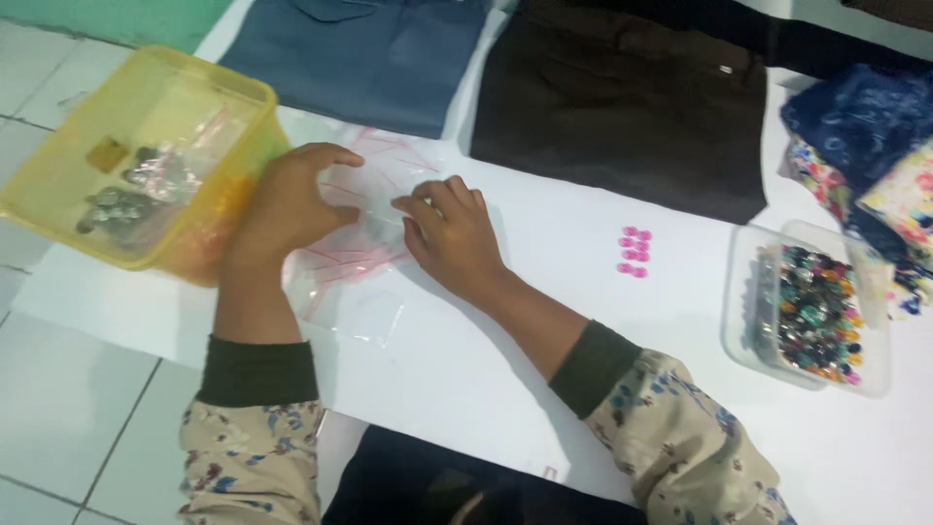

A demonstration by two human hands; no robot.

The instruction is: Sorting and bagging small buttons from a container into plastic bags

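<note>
Left hand (292, 199) and right hand (452, 233): both rest with curled fingers on a pile of clear bags (355, 243) (pink-striped) on the white sheet (505, 369), pinching the top one. Yellow tub (136, 156) just left; pink buttons (633, 251) and clear bead box (812, 306) to the right.

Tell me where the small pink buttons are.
In the head view, the pink buttons lie in a small cluster on the white surface, right of the right hand and left of the clear bead container.
</note>
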